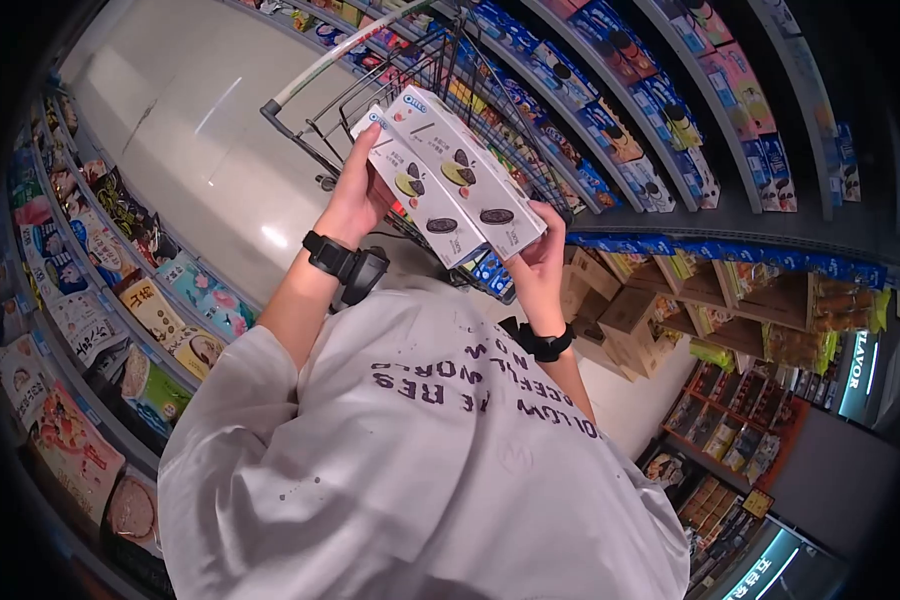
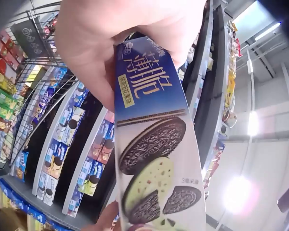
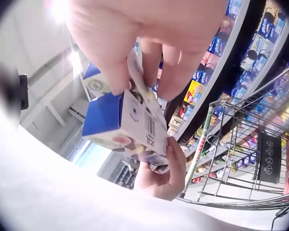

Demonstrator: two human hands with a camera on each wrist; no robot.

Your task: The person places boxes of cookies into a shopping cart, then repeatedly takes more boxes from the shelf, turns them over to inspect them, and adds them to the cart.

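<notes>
I hold two long white-and-blue cookie boxes side by side, one to the left of the other, their fronts printed with dark sandwich cookies. My left hand grips their far end and my right hand grips the near end. In the left wrist view my left hand curls round a box's blue end. Seen from the right wrist, the right hand pinches the barcode end of a box, with the left hand beyond it.
A wire shopping cart stands just past the boxes on the pale floor; its basket also shows in the right wrist view. Packed snack shelves line the left, and cookie shelves the right.
</notes>
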